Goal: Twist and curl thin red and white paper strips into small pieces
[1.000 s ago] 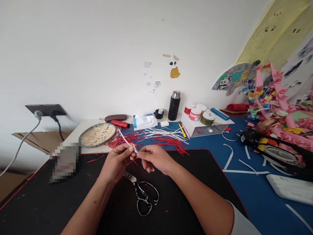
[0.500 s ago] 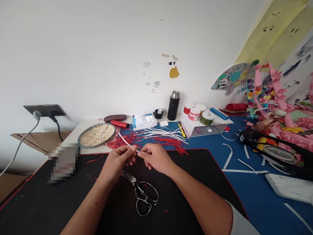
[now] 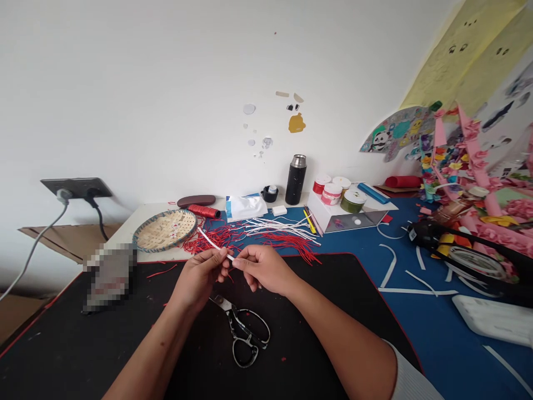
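- Since everyone likes a headcount: two hands, one held white strip (image 3: pixel 212 241), one pair of scissors (image 3: pixel 245 335), one spool of red thread (image 3: pixel 204 211), one black flask (image 3: pixel 296 180) and four jars (image 3: pixel 332 194).
- Two slim pens (image 3: pixel 310 220), one yellow, lie side by side against the white box (image 3: pixel 347 223). Red cords (image 3: pixel 291 246) sit in two messy bunches, with a pile of white strips (image 3: pixel 277 229) by them, too tangled to count.
- The held strip is narrow, flat-looking and plain white, with a slight bend. It's up in the air over the far part of the black mat (image 3: pixel 333 275), its free end angled away toward the basket.
- Left hand (image 3: pixel 208 268): grip pinched tight, thumb and finger closed on the strip partway along.
- Right hand (image 3: pixel 263 268): grip also closed, thumb and fingertips on the strip's near end, just beside the left fingers.
- Scissors lie on the mat below the hands, handles toward the person; the blade tips are hidden.
- Containers: the shallow woven basket (image 3: pixel 152 234) has some little red and white bits in it, too small to make out. A black cup (image 3: pixel 268 196) has something white-topped inside. All four jars have their pale lids on, so can't tell what's in them.
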`<state>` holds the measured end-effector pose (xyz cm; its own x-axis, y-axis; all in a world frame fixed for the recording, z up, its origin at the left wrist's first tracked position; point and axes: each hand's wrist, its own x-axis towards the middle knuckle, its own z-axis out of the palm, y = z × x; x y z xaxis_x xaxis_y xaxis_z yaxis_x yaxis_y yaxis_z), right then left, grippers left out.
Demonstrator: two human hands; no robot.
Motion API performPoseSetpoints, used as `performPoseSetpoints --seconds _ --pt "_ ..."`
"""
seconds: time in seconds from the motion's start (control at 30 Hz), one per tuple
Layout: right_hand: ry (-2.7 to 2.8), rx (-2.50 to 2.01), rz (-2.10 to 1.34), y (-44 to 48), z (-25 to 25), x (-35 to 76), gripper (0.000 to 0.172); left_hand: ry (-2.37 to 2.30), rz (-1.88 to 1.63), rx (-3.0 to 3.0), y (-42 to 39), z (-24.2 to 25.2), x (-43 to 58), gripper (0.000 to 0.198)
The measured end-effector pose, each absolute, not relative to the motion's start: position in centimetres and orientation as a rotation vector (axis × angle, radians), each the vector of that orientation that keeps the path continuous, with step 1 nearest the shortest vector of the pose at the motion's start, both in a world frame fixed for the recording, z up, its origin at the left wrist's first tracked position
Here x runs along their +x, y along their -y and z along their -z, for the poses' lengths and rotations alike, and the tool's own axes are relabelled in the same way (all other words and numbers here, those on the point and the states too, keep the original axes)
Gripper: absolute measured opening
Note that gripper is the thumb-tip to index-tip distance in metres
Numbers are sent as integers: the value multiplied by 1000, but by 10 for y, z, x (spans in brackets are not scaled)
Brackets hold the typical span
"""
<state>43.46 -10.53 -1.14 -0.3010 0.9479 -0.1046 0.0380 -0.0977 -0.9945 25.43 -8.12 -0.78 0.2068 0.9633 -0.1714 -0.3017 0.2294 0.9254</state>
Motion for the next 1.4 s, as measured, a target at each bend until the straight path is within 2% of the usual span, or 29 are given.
performPoseSetpoints --seconds 0.37,0.73,0.93,1.1,1.23,1.4 --pt "1316 -1049 -1575 104 13 436 34 -914 -1138 788 79 9 252 42" --pt "1342 -1102 -1561 104 11 433 26 -930 -1144 873 81 10 256 35" --pt "1340 -1075 -1556 105 14 432 33 -943 -1177 733 81 9 257 35" --pt "1300 -1027 -1584 104 15 433 36 -895 -1195 761 82 7 256 41" --pt "1287 -1015 -1602 104 15 433 37 -913 -1200 823 83 6 255 38" --pt "1370 -1069 -1537 103 18 431 30 -952 -1180 977 84 9 257 37"
